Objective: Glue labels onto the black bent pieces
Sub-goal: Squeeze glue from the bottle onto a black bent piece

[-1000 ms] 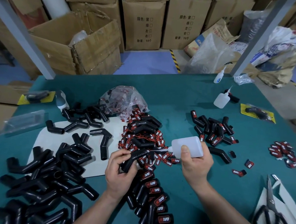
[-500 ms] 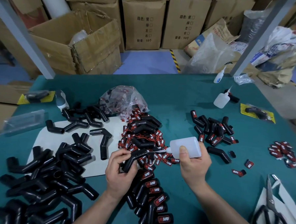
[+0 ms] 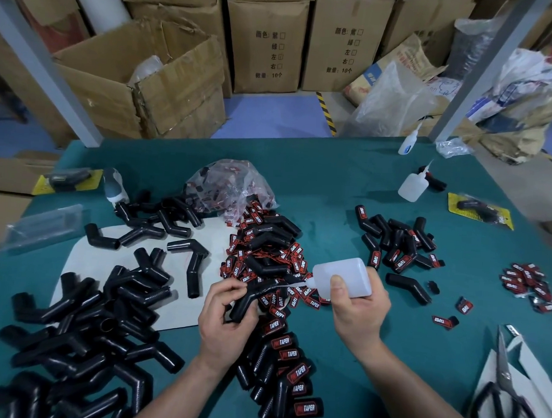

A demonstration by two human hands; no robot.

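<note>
Left grip [image 3: 224,321] holds bent piece [image 3: 242,307] slanting up-right; right grip [image 3: 355,312] clasps glue bottle [image 3: 345,271], nozzle pointing left.

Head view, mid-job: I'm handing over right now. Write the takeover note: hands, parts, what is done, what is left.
Left hand grips one black bent piece; no label shows on it.
Right hand holds the glue bottle, tilted, with its nozzle at the piece's bend.
Loose labels lie heaped just beyond the hands.
Done: labelled pieces lie between the forearms, and a second group lies to the right.
Left: stick a label on the held piece, then work through the unlabelled pile on the left.
</note>
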